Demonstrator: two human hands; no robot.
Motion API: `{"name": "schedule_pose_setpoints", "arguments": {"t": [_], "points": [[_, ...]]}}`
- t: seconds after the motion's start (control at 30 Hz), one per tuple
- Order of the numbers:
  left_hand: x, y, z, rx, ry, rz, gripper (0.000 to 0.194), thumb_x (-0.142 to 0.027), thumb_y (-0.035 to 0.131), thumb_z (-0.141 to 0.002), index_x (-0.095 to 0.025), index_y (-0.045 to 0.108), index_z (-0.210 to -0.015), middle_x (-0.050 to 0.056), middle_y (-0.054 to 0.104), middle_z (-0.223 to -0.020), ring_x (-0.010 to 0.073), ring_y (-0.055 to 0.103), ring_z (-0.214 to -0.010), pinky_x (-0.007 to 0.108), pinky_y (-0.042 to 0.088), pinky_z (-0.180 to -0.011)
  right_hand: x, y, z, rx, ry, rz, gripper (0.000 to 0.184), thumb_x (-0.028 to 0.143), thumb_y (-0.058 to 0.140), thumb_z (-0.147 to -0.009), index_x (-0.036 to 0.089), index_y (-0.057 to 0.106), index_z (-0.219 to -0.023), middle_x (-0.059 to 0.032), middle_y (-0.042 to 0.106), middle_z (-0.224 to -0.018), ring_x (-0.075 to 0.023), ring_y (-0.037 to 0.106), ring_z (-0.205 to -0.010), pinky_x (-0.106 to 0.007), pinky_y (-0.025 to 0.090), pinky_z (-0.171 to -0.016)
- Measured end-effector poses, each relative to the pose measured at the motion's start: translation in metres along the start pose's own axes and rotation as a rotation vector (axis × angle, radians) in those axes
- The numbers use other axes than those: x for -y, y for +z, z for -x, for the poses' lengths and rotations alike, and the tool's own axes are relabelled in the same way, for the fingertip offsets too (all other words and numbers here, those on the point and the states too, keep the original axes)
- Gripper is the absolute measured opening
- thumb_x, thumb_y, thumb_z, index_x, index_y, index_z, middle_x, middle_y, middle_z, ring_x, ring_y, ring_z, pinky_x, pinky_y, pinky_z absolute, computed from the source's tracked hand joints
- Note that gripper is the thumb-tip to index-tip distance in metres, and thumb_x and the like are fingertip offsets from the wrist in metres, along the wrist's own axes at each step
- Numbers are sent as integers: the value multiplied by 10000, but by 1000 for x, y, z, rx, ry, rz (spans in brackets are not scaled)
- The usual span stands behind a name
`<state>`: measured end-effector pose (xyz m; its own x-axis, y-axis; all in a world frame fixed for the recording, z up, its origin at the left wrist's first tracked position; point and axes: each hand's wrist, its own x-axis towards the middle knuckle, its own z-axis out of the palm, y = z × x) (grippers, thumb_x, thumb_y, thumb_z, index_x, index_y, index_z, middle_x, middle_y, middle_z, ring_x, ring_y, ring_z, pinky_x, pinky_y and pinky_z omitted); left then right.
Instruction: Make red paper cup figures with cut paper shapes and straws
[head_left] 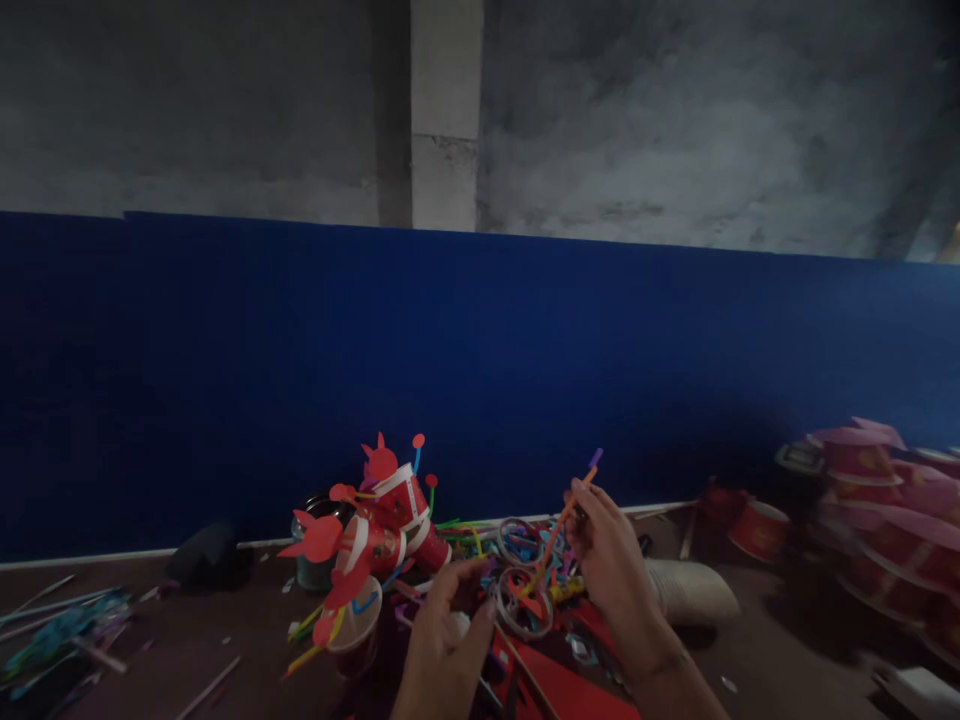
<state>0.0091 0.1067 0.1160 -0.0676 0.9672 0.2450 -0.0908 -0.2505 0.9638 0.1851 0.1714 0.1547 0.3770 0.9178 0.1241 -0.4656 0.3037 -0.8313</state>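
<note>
right hand [604,550] pinching orange straw [559,528], left hand [450,635] loosely curled nearby, perhaps empty, above counter [262,620]

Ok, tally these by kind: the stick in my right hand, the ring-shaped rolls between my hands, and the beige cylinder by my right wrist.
Orange stick: 1
Ring-shaped rolls, as far as shows: 2
Beige cylinder: 1
Total: 4

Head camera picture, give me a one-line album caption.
Right hand raising an orange straw over craft scraps, beside decorated red paper cups.
</note>
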Motion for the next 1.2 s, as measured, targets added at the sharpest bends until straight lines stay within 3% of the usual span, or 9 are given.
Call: {"name": "schedule_pose_setpoints", "arguments": {"t": [0.1, 0.23, 0.4, 0.57, 0.77, 0.97, 1.2], "points": [[0, 7, 2, -38, 130, -102, 381, -262, 692, -660, -211, 673, -1037, 89, 674, -1106, 262, 584, -1048, 316, 410, -911, -4, 10, 18, 7, 46, -43, 272, 372, 766, -637, 217, 545, -673, 64, 569, -536, -89, 520, -425, -195, 461, -399], [4, 9, -3, 53, 14, -67, 159, -302, 650, -722, -185, 694, -821, 56, 719, -767, 210, 638, -735, 269, 467, -676, -10, 18, 33, -12, 172, -134, 317, 334, 818, -572, 197, 573, -719, 63, 616, -566, -79, 567, -461, -158, 486, -433], [8, 1, -15, -2, -157, 268, 271, -390, 760, -632, -167, 661, -749, 13, 682, -671, 148, 611, -637, 225, 464, -608, -10, 21, 35, 139, 262, -97, 357, 332, 839, -554, 197, 532, -678, 65, 605, -543, -81, 550, -458, -151, 438, -408], [-3, -6, -17, -162, -370, 579, 368, -330, 853, -520, -162, 645, -773, 22, 706, -730, 143, 653, -663, 222, 499, -634, -9, 18, 36, 262, 230, 95, 369, 376, 811, -596, 199, 490, -639, 63, 573, -501, -69, 461, -397, -160, 360, -375], [-11, -14, -23, -286, -407, 704, 210, -138, 780, -626, -153, 647, -787, 31, 718, -697, 139, 671, -621, 215, 520, -595, 4, 12, 33, 216, 92, 94, 365, 325, 816, -573, 188, 479, -590, 59, 559, -507, -59, 457, -448, -148, 359, -431], [-6, -11, -21, -190, -453, 746, 83, -107, 666, -750, -148, 632, -813, 78, 744, -808, 171, 705, -736, 242, 549, -674, -1, 15, 42, 306, 137, 223, 291, 327, 788, -589, 192, 533, -627, 43, 592, -566, -84, 484, -458, -177, 365, -423], [-19, -7, -17, -173, -396, 783, 97, -120, 623, -798, -157, 627, -888, 66, 732, -893, 178, 706, -818, 253, 562, -727, -20, 21, 52, 404, -12, 489, 182, 296, 766, -615, 220, 603, -584, 37, 549, -479, -112, 459, -440, -210, 368, -412]]}}
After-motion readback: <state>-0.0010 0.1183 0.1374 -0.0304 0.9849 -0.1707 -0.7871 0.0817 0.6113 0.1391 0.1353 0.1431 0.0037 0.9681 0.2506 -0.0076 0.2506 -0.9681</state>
